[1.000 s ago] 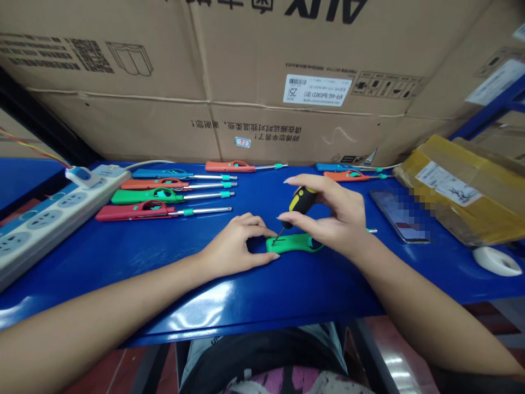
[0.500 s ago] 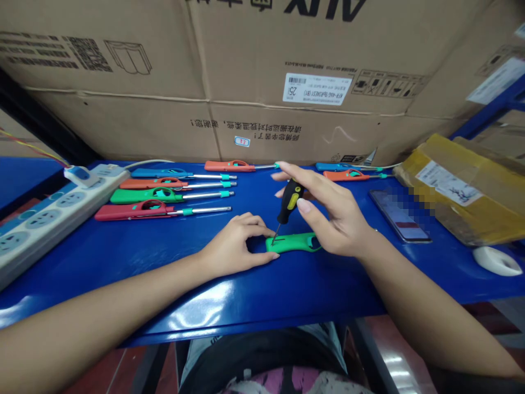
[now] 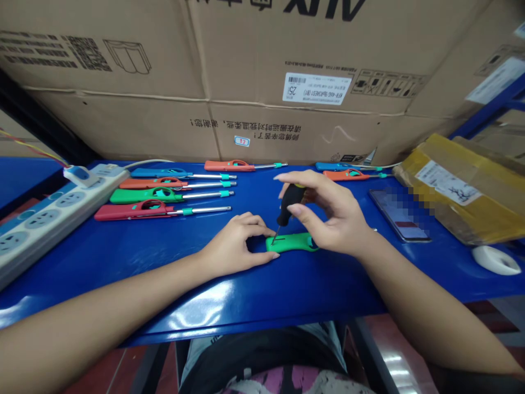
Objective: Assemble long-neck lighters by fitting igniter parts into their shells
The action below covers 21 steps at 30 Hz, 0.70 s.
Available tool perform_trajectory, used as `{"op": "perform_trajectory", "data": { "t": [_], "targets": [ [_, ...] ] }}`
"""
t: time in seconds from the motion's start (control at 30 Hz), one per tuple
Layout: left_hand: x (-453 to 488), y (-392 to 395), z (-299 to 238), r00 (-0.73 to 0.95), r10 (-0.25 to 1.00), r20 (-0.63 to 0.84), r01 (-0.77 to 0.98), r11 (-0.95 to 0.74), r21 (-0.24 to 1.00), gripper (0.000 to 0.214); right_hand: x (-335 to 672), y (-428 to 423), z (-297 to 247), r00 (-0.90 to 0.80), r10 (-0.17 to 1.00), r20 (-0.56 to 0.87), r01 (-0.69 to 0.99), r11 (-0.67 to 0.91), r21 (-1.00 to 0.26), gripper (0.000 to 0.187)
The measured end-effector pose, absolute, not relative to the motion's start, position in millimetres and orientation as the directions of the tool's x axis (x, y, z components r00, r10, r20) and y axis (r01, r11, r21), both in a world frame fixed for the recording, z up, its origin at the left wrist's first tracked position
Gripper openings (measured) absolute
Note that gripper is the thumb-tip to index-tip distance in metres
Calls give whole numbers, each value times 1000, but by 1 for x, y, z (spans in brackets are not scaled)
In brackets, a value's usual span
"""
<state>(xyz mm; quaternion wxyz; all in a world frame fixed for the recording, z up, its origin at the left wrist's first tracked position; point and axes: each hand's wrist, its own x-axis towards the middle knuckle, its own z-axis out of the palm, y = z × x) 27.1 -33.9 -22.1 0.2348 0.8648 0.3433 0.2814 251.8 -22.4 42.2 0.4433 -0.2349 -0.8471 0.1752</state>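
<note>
Two bare hands were at work near the front middle of a blue table.

Left hand: knuckles up, resting on the tabletop, fingers curled. Thumb and fingertips were closed on the left end of a green lighter body, holding it flat. The body lay lengthwise, left to right, with its right part hidden under the other hand.

Right hand: raised just above the lighter body, half closed. Thumb and first fingers gripped the black handle of a small screwdriver. The tool stood nearly upright, leaning a little to the right at the top. Its thin tip met the top face of the lighter body close to the left end, just beside the left fingertips. Too small to tell whether the tip sat in a screw.

Back left, four long-nosed lighters lay side by side, nozzles pointing right: a blue one farthest, then an orange-red one, a green one and a dark red one nearest. A lone orange lighter lay behind them, toward the middle. Two more, blue over orange, lay back right.

A white power strip ran along the left edge, with a plug in its far end. A phone lay flat to the right of the right hand, near but apart. Beyond it sat a parcel in yellow tape, and a white rounded object lay at the right edge. Large cardboard cartons stood behind the table.
</note>
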Motion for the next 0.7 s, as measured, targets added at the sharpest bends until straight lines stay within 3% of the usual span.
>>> {"op": "perform_trajectory", "data": {
  "t": [0.13, 0.3, 0.43, 0.5, 0.6, 0.7],
  "targets": [
    [27, -34, -23, 608, 721, 333, 457, -660, 596, 33, 253, -22, 42, -486, 514, 707, 306, 858, -413, 43],
    [27, -33, -23, 611, 725, 318, 456, -651, 607, 32, 250, -25, 42, -526, 549, 650, 158, 814, -560, 41],
    [27, -33, -24, 607, 723, 331, 462, -660, 593, 33, 251, -24, 46, -513, 418, 750, 257, 908, -330, 27],
    [27, -33, -24, 609, 724, 323, 463, -656, 597, 32, 253, -24, 50, -571, 375, 730, 256, 927, -275, 26],
    [28, -33, -23, 613, 725, 313, 458, -650, 607, 31, 256, -26, 54, -660, 438, 611, 216, 889, -404, 42],
    [28, -32, -24, 611, 720, 329, 453, -659, 600, 31, 255, -27, 50, -578, 516, 632, 224, 845, -485, 48]
  ]
}}
